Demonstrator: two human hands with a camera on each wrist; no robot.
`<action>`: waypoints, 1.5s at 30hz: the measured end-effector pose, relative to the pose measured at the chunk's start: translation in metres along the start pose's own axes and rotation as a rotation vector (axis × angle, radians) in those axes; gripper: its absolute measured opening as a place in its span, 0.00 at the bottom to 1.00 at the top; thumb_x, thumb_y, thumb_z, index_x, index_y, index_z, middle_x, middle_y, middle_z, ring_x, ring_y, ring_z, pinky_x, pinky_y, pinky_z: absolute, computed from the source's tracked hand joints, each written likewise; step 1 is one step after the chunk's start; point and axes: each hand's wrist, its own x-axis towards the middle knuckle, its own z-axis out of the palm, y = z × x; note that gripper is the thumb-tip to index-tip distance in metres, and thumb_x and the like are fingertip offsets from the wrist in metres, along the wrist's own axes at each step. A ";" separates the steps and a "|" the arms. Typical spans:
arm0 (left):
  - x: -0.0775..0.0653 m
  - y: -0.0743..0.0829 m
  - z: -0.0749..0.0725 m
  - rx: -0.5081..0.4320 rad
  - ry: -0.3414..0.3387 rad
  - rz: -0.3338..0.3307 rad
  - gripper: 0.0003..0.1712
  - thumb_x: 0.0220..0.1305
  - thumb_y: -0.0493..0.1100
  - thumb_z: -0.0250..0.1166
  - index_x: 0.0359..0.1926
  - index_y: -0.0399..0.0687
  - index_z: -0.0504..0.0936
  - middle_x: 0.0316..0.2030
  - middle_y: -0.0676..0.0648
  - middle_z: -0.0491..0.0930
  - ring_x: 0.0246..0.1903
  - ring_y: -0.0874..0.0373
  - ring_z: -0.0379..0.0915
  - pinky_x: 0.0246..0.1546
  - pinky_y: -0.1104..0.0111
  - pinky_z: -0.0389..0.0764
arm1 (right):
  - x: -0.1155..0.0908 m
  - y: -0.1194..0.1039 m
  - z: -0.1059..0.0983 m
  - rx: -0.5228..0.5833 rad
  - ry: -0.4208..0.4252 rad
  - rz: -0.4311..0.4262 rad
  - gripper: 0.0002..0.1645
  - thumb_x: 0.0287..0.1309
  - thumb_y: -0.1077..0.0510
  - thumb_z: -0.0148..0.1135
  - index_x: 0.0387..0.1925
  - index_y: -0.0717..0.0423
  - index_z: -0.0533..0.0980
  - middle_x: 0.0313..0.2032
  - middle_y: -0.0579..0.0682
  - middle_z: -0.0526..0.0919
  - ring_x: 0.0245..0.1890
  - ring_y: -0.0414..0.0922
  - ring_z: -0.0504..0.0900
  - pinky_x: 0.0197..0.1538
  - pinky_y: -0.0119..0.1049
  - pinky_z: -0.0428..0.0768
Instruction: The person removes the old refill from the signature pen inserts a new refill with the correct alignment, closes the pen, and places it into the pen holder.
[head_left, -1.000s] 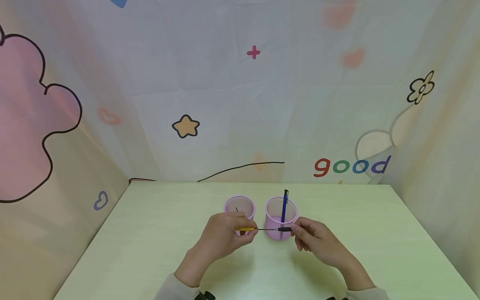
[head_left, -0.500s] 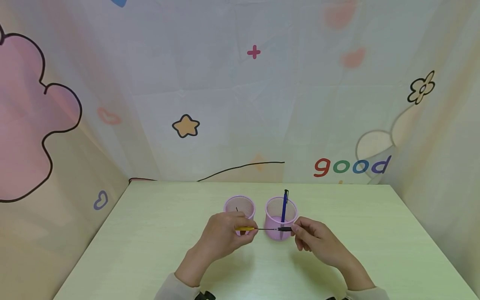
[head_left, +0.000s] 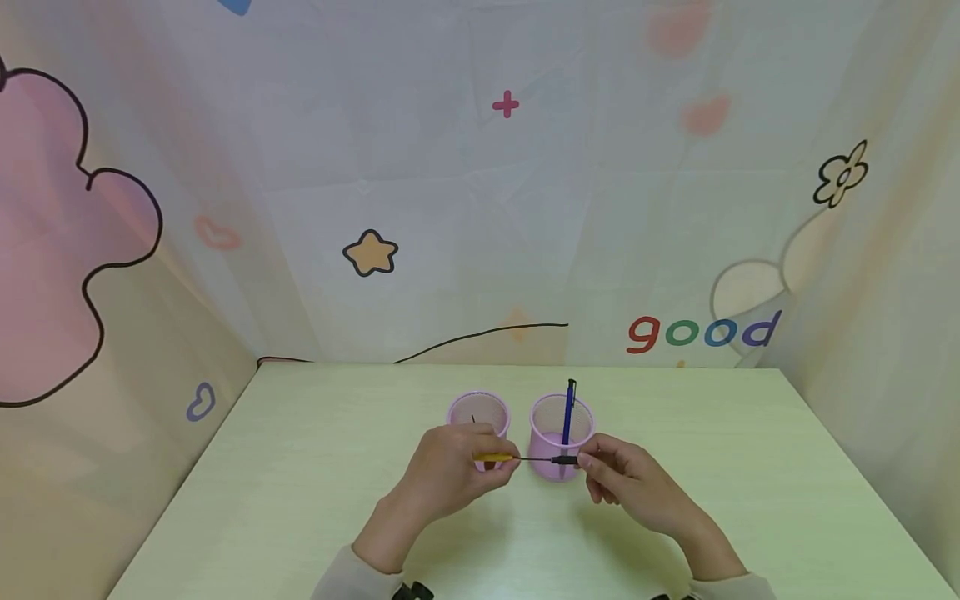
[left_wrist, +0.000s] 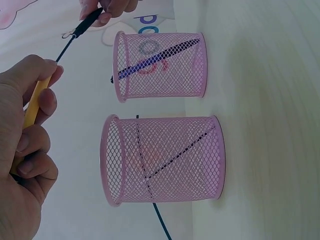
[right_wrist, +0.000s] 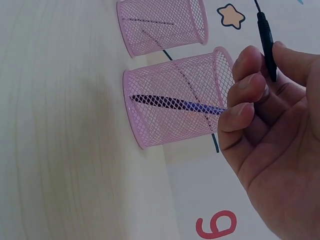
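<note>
My left hand [head_left: 453,467] grips the yellow handle [left_wrist: 33,107] of a slim tool. From the handle a thin dark shaft [head_left: 536,459] runs right to a slender black piece [right_wrist: 266,42], which my right hand [head_left: 633,482] pinches between thumb and fingers. A small wire loop [left_wrist: 67,35] shows beside the black piece; whether that piece is a cap or part of the tool, I cannot tell. Both hands are raised in front of two pink mesh pen cups, the left cup [left_wrist: 162,160] partly hidden by my left hand in the head view.
A blue pen [head_left: 567,417] with a black clip leans in the right cup [head_left: 543,467]. Inside the left one stands a thin dark stick [left_wrist: 180,152]. Both cups are on a pale table [head_left: 330,417], with a printed curtain [head_left: 450,183] behind it.
The hands have drawn slightly closer together: the right hand shifts a little left with the black piece, the left a little right. Less of the thin shaft shows. Cups and pen stay put.
</note>
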 end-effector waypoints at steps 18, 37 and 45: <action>0.000 -0.001 0.003 0.031 -0.046 0.035 0.02 0.64 0.48 0.74 0.34 0.60 0.92 0.27 0.63 0.84 0.26 0.69 0.72 0.26 0.86 0.67 | 0.001 0.000 0.004 0.016 0.030 0.037 0.11 0.71 0.57 0.64 0.46 0.63 0.79 0.36 0.65 0.83 0.34 0.53 0.84 0.39 0.36 0.85; -0.001 0.001 0.010 0.070 -0.092 0.077 0.03 0.64 0.49 0.73 0.34 0.61 0.92 0.26 0.62 0.82 0.24 0.68 0.75 0.25 0.86 0.64 | 0.013 -0.007 0.018 0.042 -0.032 0.016 0.12 0.68 0.59 0.67 0.50 0.59 0.83 0.43 0.62 0.87 0.38 0.41 0.85 0.42 0.34 0.86; 0.000 0.001 0.014 0.065 -0.096 0.094 0.02 0.62 0.46 0.74 0.35 0.62 0.92 0.27 0.61 0.85 0.25 0.69 0.75 0.25 0.87 0.64 | 0.016 -0.010 0.024 0.010 -0.038 0.026 0.10 0.68 0.56 0.68 0.47 0.55 0.84 0.40 0.56 0.88 0.37 0.43 0.86 0.40 0.33 0.86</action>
